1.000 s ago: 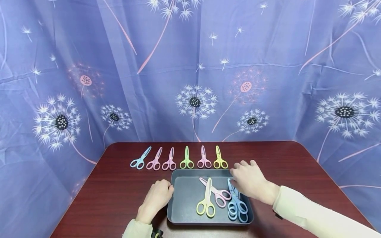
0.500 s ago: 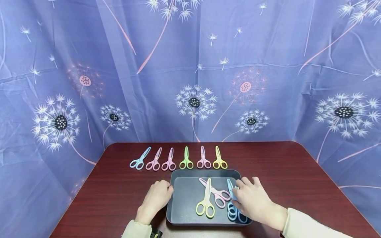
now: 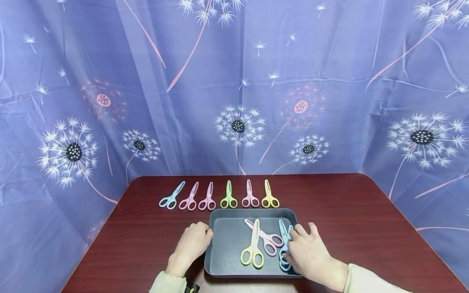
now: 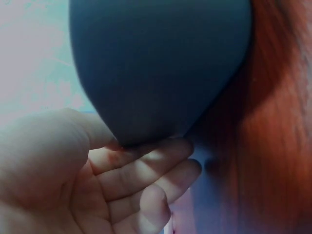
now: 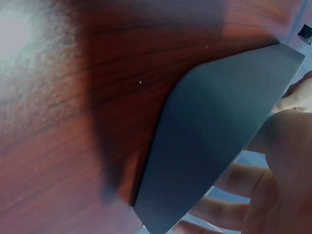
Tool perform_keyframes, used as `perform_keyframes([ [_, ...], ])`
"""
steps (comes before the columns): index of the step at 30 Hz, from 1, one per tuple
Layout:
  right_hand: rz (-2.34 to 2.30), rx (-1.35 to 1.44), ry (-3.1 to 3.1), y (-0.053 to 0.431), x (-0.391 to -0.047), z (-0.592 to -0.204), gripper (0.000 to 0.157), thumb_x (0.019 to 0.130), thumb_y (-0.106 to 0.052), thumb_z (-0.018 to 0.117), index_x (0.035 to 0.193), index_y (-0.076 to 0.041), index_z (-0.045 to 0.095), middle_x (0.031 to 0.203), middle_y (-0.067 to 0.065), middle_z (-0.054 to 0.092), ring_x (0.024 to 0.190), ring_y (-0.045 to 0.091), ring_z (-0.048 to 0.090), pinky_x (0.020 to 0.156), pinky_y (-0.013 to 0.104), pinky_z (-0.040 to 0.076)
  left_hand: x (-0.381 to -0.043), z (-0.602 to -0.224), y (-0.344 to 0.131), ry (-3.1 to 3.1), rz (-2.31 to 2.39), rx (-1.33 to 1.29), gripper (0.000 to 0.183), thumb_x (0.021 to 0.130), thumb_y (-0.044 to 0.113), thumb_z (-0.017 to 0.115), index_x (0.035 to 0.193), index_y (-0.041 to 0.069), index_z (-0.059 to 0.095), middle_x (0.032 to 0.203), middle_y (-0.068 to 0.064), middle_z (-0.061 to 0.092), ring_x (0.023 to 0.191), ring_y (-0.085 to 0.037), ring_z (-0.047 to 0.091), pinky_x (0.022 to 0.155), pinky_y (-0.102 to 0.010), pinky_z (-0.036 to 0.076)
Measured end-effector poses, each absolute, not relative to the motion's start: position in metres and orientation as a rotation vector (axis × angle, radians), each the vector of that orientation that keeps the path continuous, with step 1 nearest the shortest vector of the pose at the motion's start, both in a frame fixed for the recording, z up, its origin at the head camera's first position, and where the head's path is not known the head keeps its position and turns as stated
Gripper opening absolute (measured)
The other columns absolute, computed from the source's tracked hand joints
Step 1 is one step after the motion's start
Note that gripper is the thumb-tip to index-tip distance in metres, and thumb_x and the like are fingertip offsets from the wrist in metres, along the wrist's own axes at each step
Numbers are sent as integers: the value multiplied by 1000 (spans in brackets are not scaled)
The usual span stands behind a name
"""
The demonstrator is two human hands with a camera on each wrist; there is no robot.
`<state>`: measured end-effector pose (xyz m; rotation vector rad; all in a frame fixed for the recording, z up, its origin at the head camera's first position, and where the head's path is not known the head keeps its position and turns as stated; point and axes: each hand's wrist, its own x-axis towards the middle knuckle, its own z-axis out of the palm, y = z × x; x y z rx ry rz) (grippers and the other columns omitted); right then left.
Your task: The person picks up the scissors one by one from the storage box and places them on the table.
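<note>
In the head view my left hand (image 3: 192,246) grips the left rim of a dark grey tray (image 3: 227,266); the left wrist view shows its thumb and fingers at the tray's edge (image 4: 161,73). My right hand (image 3: 311,254) reaches over the tray's right wall, fingers bent down over overlapping blue scissors (image 3: 283,234). Its fingers (image 5: 219,212) show behind the tray wall (image 5: 204,131) in the right wrist view. The palm hides part of the blue handles, and I cannot tell whether the fingers pinch them. Yellow scissors (image 3: 253,248) lie across pink scissors (image 3: 271,240) in the tray.
Behind the tray, a row of scissors lies on the dark red wooden table (image 3: 348,203): blue scissors (image 3: 172,196), purple and pink ones, green scissors (image 3: 229,196), and yellow scissors (image 3: 269,195) at the right end. A blue dandelion-print curtain (image 3: 198,122) hangs behind the table.
My right hand has moved from the tray's far right corner toward the near side, down over the blue scissors' handles. The left hand has stayed at the tray's left rim.
</note>
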<state>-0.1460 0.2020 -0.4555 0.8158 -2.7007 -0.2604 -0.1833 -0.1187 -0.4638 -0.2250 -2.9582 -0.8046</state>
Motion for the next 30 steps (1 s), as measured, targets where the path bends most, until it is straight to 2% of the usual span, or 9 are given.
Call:
perform_keyframes([
  [5, -309, 784, -2718, 199, -146, -458, 38, 74, -43, 75, 55, -14, 60, 72, 3, 54, 93, 27, 49, 94, 67, 25, -183, -465, -119, -2963, -806, -223, 33, 90, 13, 57, 57, 16, 52, 50, 4, 44, 48, -16, 44, 49, -33, 37],
  [9, -295, 783, -2682, 197, -147, -460, 39, 73, -43, 75, 54, -12, 60, 64, 3, 53, 92, 28, 50, 100, 72, 17, -183, -465, -120, -2962, -806, -220, 33, 89, 13, 56, 57, 16, 52, 50, 3, 44, 48, -16, 45, 49, -33, 38],
  [17, -274, 756, -2734, 193, -153, -462, 38, 77, -42, 71, 54, -13, 58, 57, 1, 51, 89, 26, 51, 102, 72, 15, -183, -464, -120, -2960, -808, -219, 33, 90, 13, 56, 58, 16, 52, 51, 3, 44, 48, -16, 45, 49, -34, 38],
  [24, -218, 749, -2787, 193, -158, -459, 32, 67, -34, 76, 54, -17, 52, 57, -1, 51, 90, 25, 52, 101, 71, 15, -183, -464, -120, -2957, -811, -228, 34, 90, 13, 56, 57, 16, 51, 51, 3, 43, 48, -16, 44, 49, -33, 37],
  [30, -205, 717, -2860, 192, -162, -456, 33, 65, -36, 77, 56, -17, 52, 62, 0, 54, 94, 26, 52, 101, 70, 16, -183, -463, -120, -2961, -822, -224, 34, 90, 13, 56, 57, 16, 51, 50, 3, 43, 47, -16, 44, 49, -33, 37],
])
